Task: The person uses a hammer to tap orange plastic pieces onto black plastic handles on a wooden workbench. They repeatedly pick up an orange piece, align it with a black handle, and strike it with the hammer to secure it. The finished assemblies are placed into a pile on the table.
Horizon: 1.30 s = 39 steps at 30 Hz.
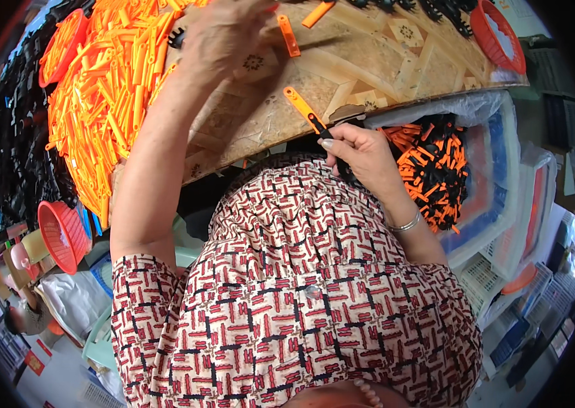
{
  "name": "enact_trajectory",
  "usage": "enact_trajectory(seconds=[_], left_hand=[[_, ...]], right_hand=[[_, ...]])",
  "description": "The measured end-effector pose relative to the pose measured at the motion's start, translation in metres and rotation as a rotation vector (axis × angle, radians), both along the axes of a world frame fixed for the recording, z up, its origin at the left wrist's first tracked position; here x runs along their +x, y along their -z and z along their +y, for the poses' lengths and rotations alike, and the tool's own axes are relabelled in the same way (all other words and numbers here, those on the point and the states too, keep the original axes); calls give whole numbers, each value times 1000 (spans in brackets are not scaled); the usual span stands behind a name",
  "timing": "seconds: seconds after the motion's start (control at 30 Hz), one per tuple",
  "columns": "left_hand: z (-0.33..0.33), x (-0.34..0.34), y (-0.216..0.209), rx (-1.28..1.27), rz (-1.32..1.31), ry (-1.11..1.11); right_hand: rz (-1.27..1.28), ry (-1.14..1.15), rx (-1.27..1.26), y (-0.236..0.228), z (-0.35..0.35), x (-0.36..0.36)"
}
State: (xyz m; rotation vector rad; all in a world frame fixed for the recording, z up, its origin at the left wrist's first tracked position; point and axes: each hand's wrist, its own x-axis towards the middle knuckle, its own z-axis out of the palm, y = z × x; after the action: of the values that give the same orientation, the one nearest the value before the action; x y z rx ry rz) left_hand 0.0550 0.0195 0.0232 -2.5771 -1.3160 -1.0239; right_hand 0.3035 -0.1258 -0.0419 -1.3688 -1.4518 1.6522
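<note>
My right hand point(367, 155) is closed, thumb against fingers, at the table's front edge. It grips the black end of an orange-and-black plastic clip point(308, 107), whose long orange part points up and left over the table. My left hand point(229, 37) is stretched across the far side of the table beside the orange pile. Motion blurs its fingers, so whether they hold anything cannot be made out. Two loose orange plastic strips, a near one point(289, 36) and a farther one point(318, 13), lie right of that hand. A black toothed piece point(176, 37) shows at its left.
A large heap of orange strips point(107, 102) covers the table's left, with black pieces point(12, 143) beyond. Red baskets stand at far left point(63, 47), lower left point(63, 234) and far right point(498, 37). Right of my lap, a plastic-lined bin point(498, 170) holds orange-and-black pieces point(433, 170).
</note>
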Motion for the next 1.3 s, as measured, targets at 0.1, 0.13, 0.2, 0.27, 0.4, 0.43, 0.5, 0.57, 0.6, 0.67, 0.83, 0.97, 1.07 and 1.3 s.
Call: enact_trajectory(seconds=[0.1,0.13,0.2,0.27,0.4,0.43,0.5,0.57,0.6,0.67,0.83,0.97,1.07,1.3], left_hand=[[-11,-6,-4,-203,-620,107],[-19,-2,-7,-346,-892,134],[-32,-9,-17,-623,-993,190],[-51,-14,-21,-770,-883,241],[-80,-12,-12,-1136,-404,237],[-88,-5,-19,-1065,-292,234],[-89,-3,-9,-1017,-163,241],[-88,-3,-5,-1068,-178,266],[-84,-5,0,-1108,-217,286],[-85,-3,4,-1181,-352,325],[-91,14,-12,-1450,-516,337],[-97,13,-12,-1386,-613,250],[-109,7,-13,-1325,-674,111],[-120,-6,-10,-1442,-656,-132]], right_hand=[[85,-19,-89,-6,1,-4],[108,-20,-118,-7,2,-5],[130,-20,-158,-9,3,-6],[154,-30,-177,-10,3,-7],[117,-39,-144,-10,3,-10],[116,-25,-128,-10,3,-11],[139,-1,-124,-9,2,-13],[189,15,-158,-15,2,-17],[211,28,-173,-19,3,-18],[373,129,-246,-24,4,-22],[576,230,-315,-38,17,-26],[591,215,-267,-32,22,-28],[498,283,-230,-30,14,-35],[488,269,-234,-21,-1,-41]])
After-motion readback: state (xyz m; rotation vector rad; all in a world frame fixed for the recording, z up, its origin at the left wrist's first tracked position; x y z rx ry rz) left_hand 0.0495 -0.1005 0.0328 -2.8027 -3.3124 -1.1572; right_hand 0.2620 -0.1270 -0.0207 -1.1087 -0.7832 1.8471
